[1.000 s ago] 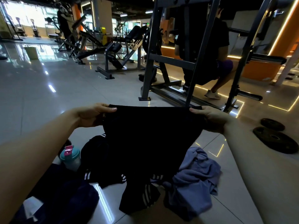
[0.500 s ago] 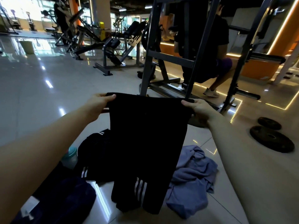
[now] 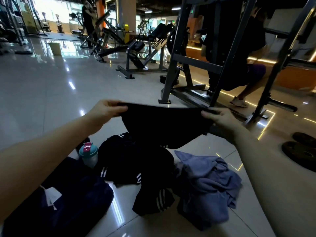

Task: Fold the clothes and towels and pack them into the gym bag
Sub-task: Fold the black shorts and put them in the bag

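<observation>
Between our grips: black striped garment point(image 3: 164, 127), top edge pinched at either corner by left grip point(image 3: 106, 111) and right grip point(image 3: 220, 118), held spread, we judge, for folding. Beneath the grips: striped black clothes point(image 3: 133, 161), blue towel point(image 3: 210, 182). Beyond: open floor point(image 3: 136, 93) up to the rack frame point(image 3: 168, 86).

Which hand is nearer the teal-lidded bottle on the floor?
Left. The left hand grips the black garment by one corner above the bottle; the right hand holds the opposite corner, farther to the right.

Glossy tiled floor point(image 3: 42, 93); matt black cloth garment point(image 3: 164, 127); soft blue towel point(image 3: 208, 182); metal rack point(image 3: 179, 53).
</observation>
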A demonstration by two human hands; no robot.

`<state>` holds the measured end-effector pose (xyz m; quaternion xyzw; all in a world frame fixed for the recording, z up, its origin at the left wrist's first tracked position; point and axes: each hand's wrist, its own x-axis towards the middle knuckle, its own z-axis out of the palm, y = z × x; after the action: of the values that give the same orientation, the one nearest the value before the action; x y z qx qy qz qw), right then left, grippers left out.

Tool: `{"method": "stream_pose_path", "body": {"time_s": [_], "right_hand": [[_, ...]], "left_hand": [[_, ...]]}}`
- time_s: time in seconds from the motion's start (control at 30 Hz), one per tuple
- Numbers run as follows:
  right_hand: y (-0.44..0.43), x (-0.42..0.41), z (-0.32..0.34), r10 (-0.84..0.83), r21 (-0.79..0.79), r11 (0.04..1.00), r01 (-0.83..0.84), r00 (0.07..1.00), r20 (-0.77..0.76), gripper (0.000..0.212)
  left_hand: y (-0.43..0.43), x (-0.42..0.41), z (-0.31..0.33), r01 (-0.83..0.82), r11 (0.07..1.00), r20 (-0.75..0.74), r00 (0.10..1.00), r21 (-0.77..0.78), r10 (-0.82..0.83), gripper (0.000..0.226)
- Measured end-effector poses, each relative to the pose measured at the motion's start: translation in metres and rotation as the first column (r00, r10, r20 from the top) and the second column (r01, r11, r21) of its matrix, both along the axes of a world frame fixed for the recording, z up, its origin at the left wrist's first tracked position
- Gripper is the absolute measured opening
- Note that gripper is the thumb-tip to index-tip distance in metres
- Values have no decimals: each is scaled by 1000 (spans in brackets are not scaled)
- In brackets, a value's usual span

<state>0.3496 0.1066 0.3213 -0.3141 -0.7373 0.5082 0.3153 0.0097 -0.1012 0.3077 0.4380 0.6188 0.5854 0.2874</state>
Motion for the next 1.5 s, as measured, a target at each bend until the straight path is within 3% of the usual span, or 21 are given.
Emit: {"method": "stream_pose_path", "body": {"time_s": [0.17,0.27,0.33,0.47,0.67,0.77,0.83,0.97,1.13,1.23,1.37,1.5], "right_hand": [[-43,43,-81,102,-303,953,1,940,325,21],[-79,67,-131,197,-360,933,-19,864,463,13],[-106,82,-155,273,-417,908,-48,822,500,9],[-158,103,-182,375,-518,853,-64,766,523,12],[-207,131,-197,553,-687,726,-7,599,579,20],[-215,135,-197,662,-758,652,-16,499,559,20],[-209,134,-199,672,-770,638,-8,493,552,26],[-188,127,-217,593,-726,687,3,576,563,25],[-147,118,-270,327,-593,802,69,781,533,9],[-127,112,-302,143,-547,819,171,864,483,10],[-121,92,-332,-59,-475,824,308,881,470,15],[-116,70,-361,-212,-332,856,396,854,475,15]], "left_hand": [[-59,23,-81,109,938,-55,990,-329,-134,21],[-92,39,-126,221,829,-67,953,-514,-295,23],[-113,51,-154,305,745,1,926,-594,-378,21],[-143,68,-194,408,526,52,823,-746,-565,17],[-154,92,-202,540,41,356,608,-841,-709,17],[-153,107,-204,537,-52,404,565,-842,-720,19],[-148,109,-209,523,-30,388,591,-852,-708,20],[-140,97,-225,504,121,331,712,-855,-620,18],[-122,82,-264,387,381,206,876,-839,-436,17],[-106,81,-293,268,556,156,958,-787,-241,17],[-92,87,-330,155,672,223,975,-724,15,17],[-85,95,-354,66,722,218,969,-689,120,16]]}}
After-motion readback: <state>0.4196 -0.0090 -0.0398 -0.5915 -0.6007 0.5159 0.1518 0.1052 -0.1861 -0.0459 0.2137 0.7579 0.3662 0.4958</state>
